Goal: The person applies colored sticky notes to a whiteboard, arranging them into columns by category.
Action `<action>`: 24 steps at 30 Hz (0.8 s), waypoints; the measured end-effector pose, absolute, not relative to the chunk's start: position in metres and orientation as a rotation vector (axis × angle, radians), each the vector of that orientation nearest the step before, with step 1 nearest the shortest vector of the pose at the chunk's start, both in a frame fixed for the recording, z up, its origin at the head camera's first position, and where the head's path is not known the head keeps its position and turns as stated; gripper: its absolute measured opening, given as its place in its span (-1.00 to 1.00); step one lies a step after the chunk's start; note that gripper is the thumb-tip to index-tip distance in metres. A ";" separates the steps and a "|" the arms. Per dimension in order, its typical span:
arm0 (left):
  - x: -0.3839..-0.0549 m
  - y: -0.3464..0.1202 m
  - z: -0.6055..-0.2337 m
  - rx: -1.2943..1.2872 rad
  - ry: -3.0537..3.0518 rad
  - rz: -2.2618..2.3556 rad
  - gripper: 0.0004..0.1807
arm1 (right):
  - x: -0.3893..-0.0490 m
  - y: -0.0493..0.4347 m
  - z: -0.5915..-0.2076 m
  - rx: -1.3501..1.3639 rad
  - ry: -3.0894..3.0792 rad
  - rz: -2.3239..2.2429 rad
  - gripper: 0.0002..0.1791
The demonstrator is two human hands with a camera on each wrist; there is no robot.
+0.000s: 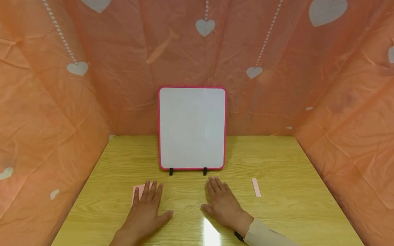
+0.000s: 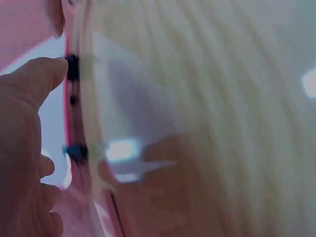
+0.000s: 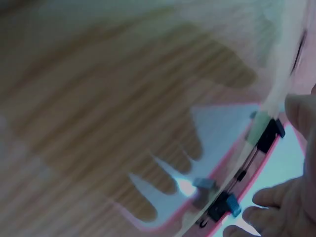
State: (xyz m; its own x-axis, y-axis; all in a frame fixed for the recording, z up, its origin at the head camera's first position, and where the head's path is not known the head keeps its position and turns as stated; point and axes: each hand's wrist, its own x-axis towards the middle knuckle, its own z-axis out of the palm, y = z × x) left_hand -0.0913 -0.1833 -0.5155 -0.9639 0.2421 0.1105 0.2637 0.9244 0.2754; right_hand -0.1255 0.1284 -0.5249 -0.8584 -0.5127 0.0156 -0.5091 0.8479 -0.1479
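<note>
In the head view my left hand [image 1: 144, 213] is spread palm down over a pink sheet of paper [image 1: 141, 190], covering much of it. My right hand [image 1: 226, 206] is held out flat to the right of centre, its fingers pointing at the whiteboard [image 1: 192, 128]. To the right of that hand lies a narrow pink strip [image 1: 256, 187]. The left wrist view shows the left thumb [image 2: 42, 74] and several fingertips. In the right wrist view, fingers of the right hand [image 3: 291, 197] extend at the edge, above their reflection in the tabletop. Neither hand grips anything.
The whiteboard has a pink frame and stands upright on two black feet [image 1: 171, 171] towards the back of the wood-grain table [image 1: 277, 160]. Orange sheeting [image 1: 123, 85] with white hearts encloses the back and sides. A black band [image 1: 239, 236] shows below the right sleeve.
</note>
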 end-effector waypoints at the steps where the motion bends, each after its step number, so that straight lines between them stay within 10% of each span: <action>1: -0.090 -0.190 -0.517 -0.380 -3.013 -0.449 0.09 | -0.125 0.126 -0.525 -0.842 2.976 -0.210 -0.06; 24: -0.095 -0.206 -0.527 -0.414 -3.207 -0.617 0.24 | -0.129 0.101 -0.528 -1.087 2.905 -0.015 -0.07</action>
State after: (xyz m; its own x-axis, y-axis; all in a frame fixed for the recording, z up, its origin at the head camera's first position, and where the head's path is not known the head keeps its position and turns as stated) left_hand -0.0949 -0.2060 -0.5270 -0.9574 0.2714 -0.0986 0.2155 0.8987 0.3819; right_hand -0.1286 0.1011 -0.5283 -0.7535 -0.6566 -0.0339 -0.6562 0.7543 -0.0227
